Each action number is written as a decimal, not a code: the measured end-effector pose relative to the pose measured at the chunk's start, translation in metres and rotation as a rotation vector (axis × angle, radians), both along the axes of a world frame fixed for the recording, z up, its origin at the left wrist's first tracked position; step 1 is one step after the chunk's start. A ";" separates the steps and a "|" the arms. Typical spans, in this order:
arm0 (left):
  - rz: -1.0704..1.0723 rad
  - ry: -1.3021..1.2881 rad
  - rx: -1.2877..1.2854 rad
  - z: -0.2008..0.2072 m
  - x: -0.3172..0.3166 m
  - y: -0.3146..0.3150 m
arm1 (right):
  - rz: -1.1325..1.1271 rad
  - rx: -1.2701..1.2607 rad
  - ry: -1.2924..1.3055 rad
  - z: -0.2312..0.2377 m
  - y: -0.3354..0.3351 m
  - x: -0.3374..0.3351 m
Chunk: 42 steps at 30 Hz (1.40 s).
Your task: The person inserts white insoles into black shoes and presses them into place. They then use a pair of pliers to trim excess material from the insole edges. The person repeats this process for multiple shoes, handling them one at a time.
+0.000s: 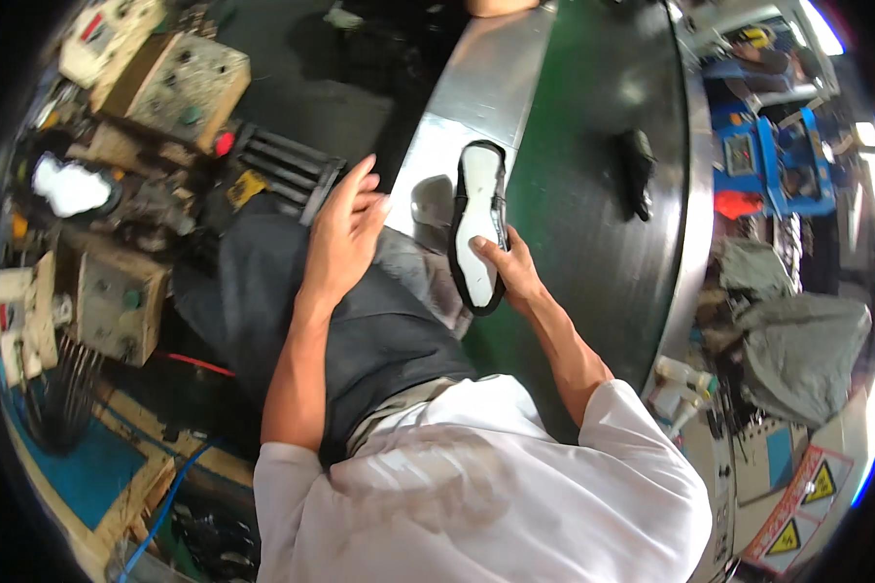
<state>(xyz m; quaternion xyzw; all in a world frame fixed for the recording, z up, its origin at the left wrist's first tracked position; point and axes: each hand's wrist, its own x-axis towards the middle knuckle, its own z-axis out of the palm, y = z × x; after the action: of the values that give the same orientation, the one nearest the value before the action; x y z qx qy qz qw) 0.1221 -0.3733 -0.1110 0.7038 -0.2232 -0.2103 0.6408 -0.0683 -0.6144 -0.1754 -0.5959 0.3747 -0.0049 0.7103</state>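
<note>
My right hand [512, 262] grips a black shoe upper [464, 212] with its white bottom board facing up, thumb pressed on the white face and fingers round the right side. The shoe is over a shiny metal shelf [437, 146] beside a green belt. Apart from it, to its left, my left hand [345, 228] is raised with fingers stretched out and holds nothing. A dark grey oval shape, perhaps a reflection or a pad, shows on the metal just left of the shoe.
A second black shoe [637, 173] lies on the green conveyor belt [583, 282] to the right. Machines with beige control boxes [190, 89] and a white shape [70, 185] stand at left. At right are blue equipment [773, 160], a grey cover [805, 355] and a panel with warning signs [797, 510].
</note>
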 end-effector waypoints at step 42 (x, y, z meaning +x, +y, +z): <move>0.562 0.070 -0.407 -0.004 -0.078 0.183 | 1.055 -0.138 -0.124 0.077 0.215 0.089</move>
<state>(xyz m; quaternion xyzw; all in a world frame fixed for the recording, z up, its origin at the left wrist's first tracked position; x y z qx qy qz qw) 0.0438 -0.1908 -0.1146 0.5880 -0.0361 -0.0010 0.8081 0.0211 -0.3998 -0.0985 -0.7472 -0.0198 0.2929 0.5962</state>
